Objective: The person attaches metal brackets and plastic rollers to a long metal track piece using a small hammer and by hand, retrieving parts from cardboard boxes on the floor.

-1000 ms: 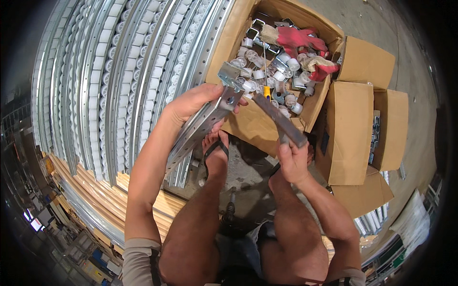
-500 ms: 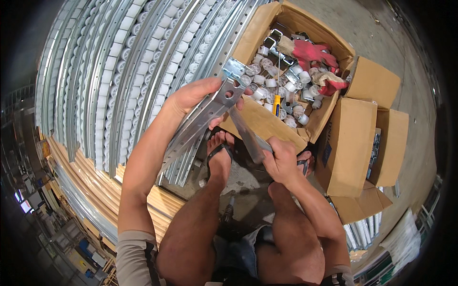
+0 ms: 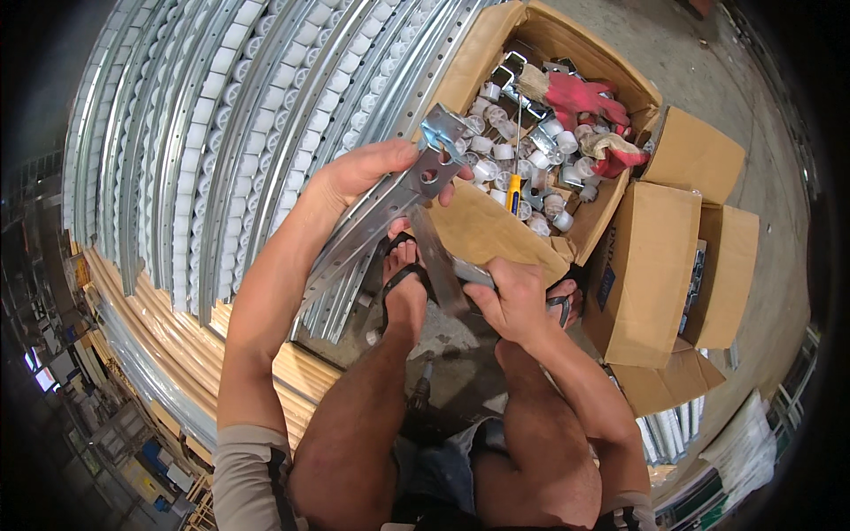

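My left hand (image 3: 376, 173) is closed around a long metal rail (image 3: 354, 212) with holes along it, its thumb on top near the rail's end. A shiny bent metal bracket (image 3: 441, 126) sits at that end and sticks up at a tilt. In my right hand (image 3: 518, 301) is a flat, blade-like metal tool (image 3: 434, 261), gripped by its grey end. The tool is smeared by motion, so its exact kind is unclear. Its upper end is close under the rail's end; whether they touch I cannot tell.
An open cardboard box (image 3: 478, 217) ahead holds white plastic rollers, metal brackets, red gloves (image 3: 584, 97) and a yellow-handled screwdriver (image 3: 513, 193). More open cartons (image 3: 651, 274) stand at right. Roller tracks (image 3: 239, 115) are stacked at left over tan tubes (image 3: 168, 327). My feet are below the rail.
The flat tool and my right hand have shifted a little left. The bracket at the rail's end now stands more tilted upward. My left hand keeps its hold on the rail.
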The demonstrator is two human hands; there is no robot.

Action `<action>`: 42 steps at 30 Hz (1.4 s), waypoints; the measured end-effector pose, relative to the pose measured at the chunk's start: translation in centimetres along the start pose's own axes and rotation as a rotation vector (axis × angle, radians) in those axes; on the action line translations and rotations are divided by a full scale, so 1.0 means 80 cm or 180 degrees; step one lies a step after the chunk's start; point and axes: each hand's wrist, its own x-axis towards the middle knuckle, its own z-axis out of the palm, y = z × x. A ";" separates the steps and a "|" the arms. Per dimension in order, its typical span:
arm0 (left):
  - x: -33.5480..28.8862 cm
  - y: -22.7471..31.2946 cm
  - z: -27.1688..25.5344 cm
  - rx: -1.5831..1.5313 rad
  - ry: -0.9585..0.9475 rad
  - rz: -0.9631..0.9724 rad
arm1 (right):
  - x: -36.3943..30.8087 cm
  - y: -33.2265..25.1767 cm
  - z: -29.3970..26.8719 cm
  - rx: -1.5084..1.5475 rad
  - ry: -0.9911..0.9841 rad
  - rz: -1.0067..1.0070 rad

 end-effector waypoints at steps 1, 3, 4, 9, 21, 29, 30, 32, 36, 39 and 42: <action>-0.001 0.002 0.001 -0.0069 -0.0058 -0.0056 | -0.001 0.001 -0.001 -0.0060 0.0009 0.0038; -0.002 0.003 0.003 -0.0111 -0.0102 -0.0093 | -0.001 0.002 -0.005 -0.0185 0.0031 0.0103; -0.002 0.001 -0.001 -0.0087 -0.0087 -0.0078 | 0.000 0.001 -0.006 -0.0124 0.0006 0.0170; -0.001 0.006 0.005 -0.0016 -0.0065 -0.0189 | -0.008 0.004 -0.017 0.0144 0.0306 0.0336; 0.011 -0.009 0.019 0.0959 0.0627 -0.0540 | 0.110 -0.032 -0.196 -0.0172 0.0821 0.1751; 0.019 -0.011 0.026 0.1186 0.0861 -0.0833 | 0.095 0.029 -0.140 -0.0373 -0.0020 0.1357; 0.018 -0.010 0.021 0.1226 0.0879 -0.0874 | 0.104 0.020 -0.148 -0.0138 0.0205 0.1711; 0.017 -0.001 0.029 0.1227 0.0920 -0.0814 | 0.107 -0.003 -0.145 -0.0286 0.0444 0.2012; 0.011 -0.002 0.030 0.1204 0.0869 -0.0740 | 0.094 0.015 -0.140 -0.0447 -0.0338 0.1537; 0.024 0.006 0.038 0.1292 0.0788 -0.0668 | 0.096 0.029 -0.152 -0.0327 0.0282 0.1562; 0.017 -0.007 0.021 0.1327 0.0861 -0.0818 | 0.088 0.009 -0.124 -0.1045 -0.0923 0.1275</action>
